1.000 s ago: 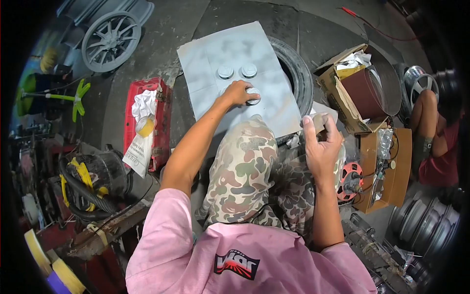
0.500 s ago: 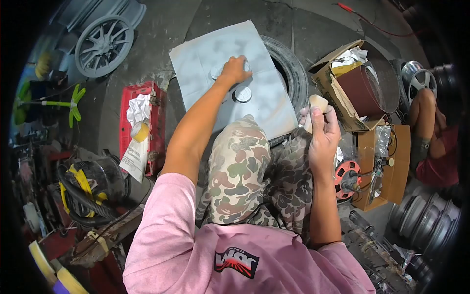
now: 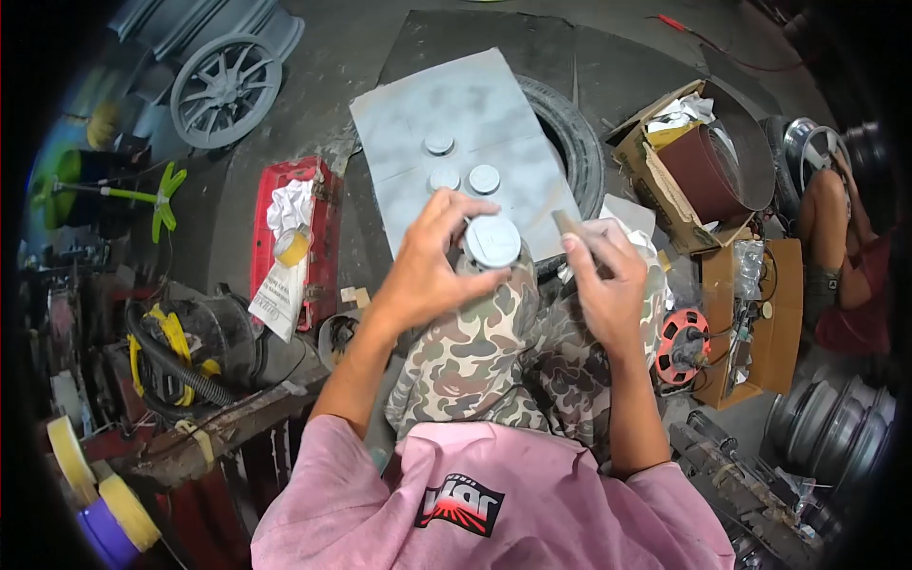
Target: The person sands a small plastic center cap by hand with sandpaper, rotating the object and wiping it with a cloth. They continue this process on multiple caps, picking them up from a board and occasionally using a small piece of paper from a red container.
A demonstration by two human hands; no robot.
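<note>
My left hand curls its thumb and fingers around the rim of a round grey wheel centre cap, held above my knee with its face up. Close by on the right, my right hand pinches a small folded piece of sandpaper, greyish-beige, apart from the cap. Beyond the hands lies a grey-painted board with three similar caps on it: a farther cap, a left cap and a right cap.
Under the board sits a tyre. A red toolbox with paper and tape is on the left, cardboard boxes and a red cable reel on the right. Another person's leg shows at far right.
My left hand has come back from the board towards my lap, bringing a cap. My right hand has moved slightly left and lower with the sandpaper, nearer the cap.
</note>
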